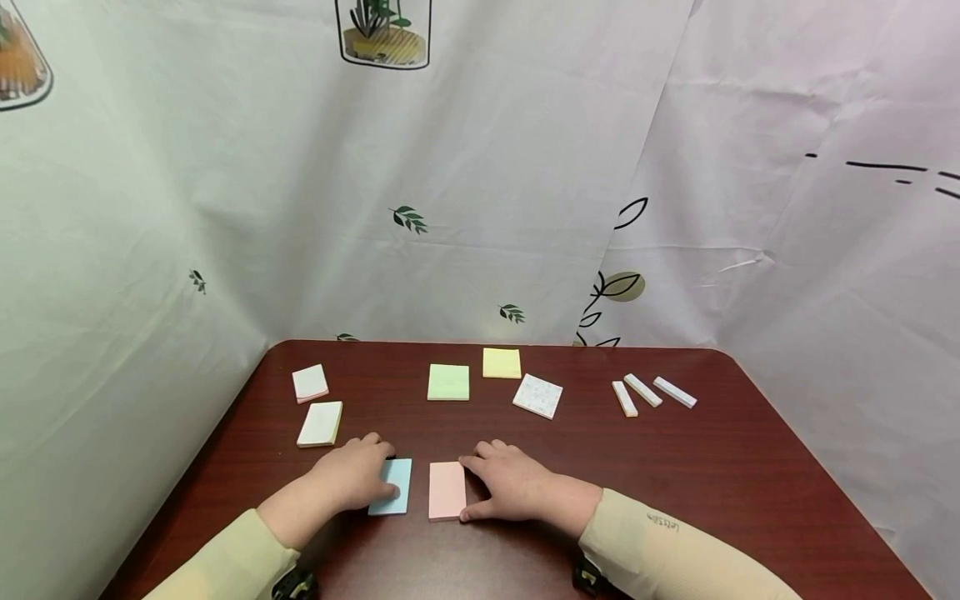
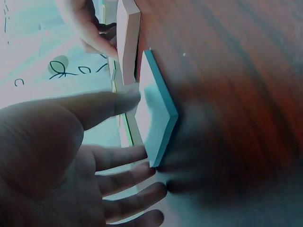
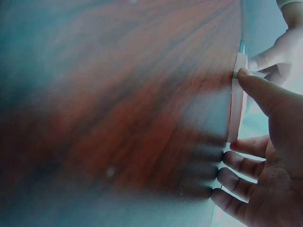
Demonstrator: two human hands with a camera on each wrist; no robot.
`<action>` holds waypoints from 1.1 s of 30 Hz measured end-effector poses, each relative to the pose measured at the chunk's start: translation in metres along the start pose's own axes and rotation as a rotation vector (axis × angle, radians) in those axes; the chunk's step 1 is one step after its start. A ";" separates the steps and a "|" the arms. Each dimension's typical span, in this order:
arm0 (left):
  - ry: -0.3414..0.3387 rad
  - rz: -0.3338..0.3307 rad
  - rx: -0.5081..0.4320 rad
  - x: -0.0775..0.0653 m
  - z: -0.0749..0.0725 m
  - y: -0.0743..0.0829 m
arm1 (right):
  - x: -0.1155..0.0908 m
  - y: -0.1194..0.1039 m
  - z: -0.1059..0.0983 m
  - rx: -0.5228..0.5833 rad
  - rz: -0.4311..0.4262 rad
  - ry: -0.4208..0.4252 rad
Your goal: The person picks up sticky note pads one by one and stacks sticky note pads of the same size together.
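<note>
On the near half of the table [image 1: 720, 483], a blue pad [image 1: 400, 477] and a pink pad [image 1: 447, 492] were touched by two hands

Nearest, short dark lettering, apparently "Letsslim", was borne by the right sleeve [image 1: 675, 533]. With a clock centred between the pads and twelve set at the far edge, the blue pad was found at nine, the pink at three. The blue pad was reached over by the left hand [image 1: 358, 471], fingers loosely extended, thumb over the top face, index finger by a corner; how firmly it was pressed could not be told. The pink pad was pinched lengthwise by the right hand [image 1: 517, 482], thumb and index finger spread to opposite ends. Both were judged light, fairly stiff as blocks and apt to slide; a hold on opposite edges through the full thickness was thought best, lest top sheets be bent.

Farther out, a cream pad [image 1: 320, 424] was seen toward ten, a speckled pad [image 1: 537, 396] and three narrow strips [image 1: 643, 390] toward two, a green pad [image 1: 448, 383] near twelve and a yellow pad [image 1: 501, 363] toward one. No writing could be read on them.
</note>
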State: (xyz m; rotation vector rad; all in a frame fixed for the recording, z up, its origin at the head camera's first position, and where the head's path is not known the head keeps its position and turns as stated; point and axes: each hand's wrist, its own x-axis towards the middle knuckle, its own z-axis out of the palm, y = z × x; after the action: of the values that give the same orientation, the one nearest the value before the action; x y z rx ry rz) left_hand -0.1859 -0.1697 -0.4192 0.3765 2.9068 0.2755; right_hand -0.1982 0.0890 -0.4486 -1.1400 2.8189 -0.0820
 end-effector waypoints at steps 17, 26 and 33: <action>-0.069 0.118 0.006 0.006 -0.005 0.000 | 0.000 0.000 0.001 -0.006 0.008 -0.001; -0.173 0.076 -0.073 0.014 -0.006 -0.003 | 0.001 0.000 0.000 0.002 0.010 -0.011; -0.155 0.089 -0.086 0.012 -0.009 -0.001 | 0.000 0.000 0.000 0.000 0.013 -0.011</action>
State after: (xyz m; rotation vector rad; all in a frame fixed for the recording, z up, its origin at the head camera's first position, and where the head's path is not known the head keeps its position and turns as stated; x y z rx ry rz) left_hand -0.1990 -0.1685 -0.4128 0.4906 2.7203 0.3657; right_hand -0.1989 0.0890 -0.4483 -1.1189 2.8159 -0.0744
